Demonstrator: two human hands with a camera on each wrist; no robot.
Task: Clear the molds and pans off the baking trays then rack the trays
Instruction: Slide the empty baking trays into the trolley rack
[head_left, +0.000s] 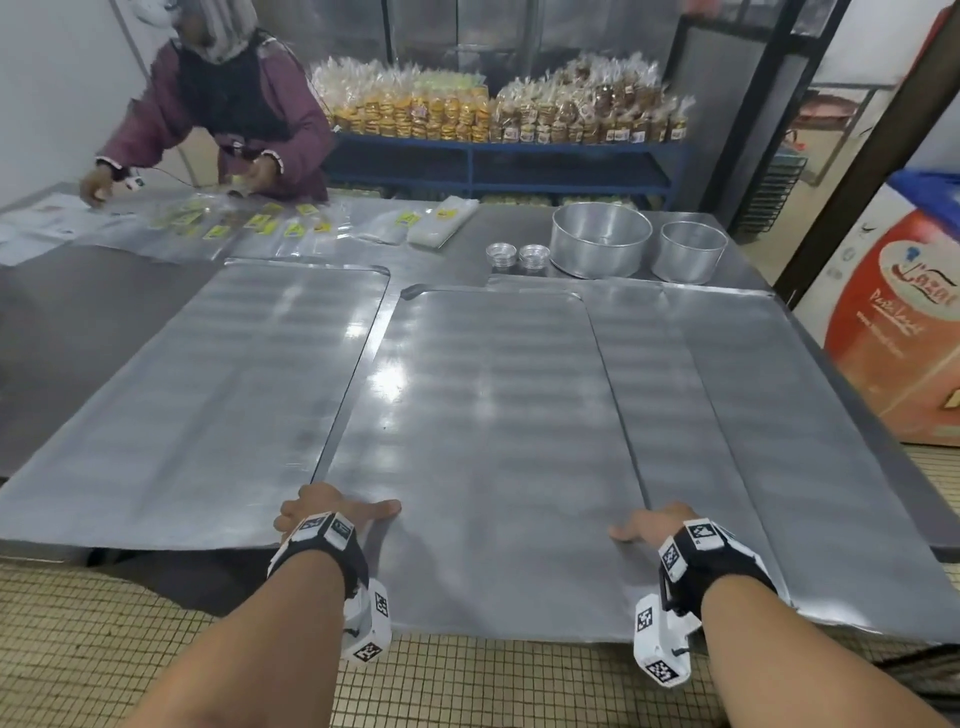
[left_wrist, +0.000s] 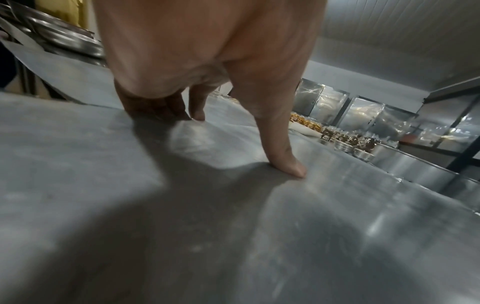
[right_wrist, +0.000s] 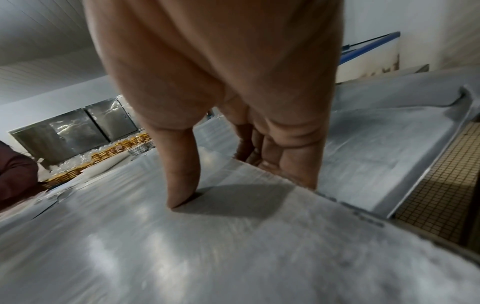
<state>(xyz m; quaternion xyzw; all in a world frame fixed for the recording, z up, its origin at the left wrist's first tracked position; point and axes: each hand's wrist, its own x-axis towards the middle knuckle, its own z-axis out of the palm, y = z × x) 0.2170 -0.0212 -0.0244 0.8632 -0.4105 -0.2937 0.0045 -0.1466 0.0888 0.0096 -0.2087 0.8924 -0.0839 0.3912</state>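
Gripping the near end of the middle baking tray (head_left: 483, 415), the left hand (head_left: 332, 512) curls its fingers over the tray's left edge with the thumb pressed flat on top, and the right hand (head_left: 657, 527) does the same at the right edge, thumb on the sheet and fingers wrapped below. That tray is a thin, dull-silver metal sheet with rounded corners and a shallow raised rim, its near end overhanging the steel table (head_left: 78, 322) above the small-tiled floor (head_left: 104, 649). It overlaps the right tray (head_left: 779, 415), while the left tray (head_left: 208, 389) lies just beside it, flat and bare. Beyond the trays, at the far right of the table, stand two small stacks of fluted molds (head_left: 517, 256), then a large round pan (head_left: 600, 239) and a smaller round pan (head_left: 688, 250), all shiny aluminium. Far left, another person (head_left: 228, 104) leans over clear plastic bags (head_left: 291, 228). Behind stands a blue shelf (head_left: 519, 156) piled with packed baked goods.
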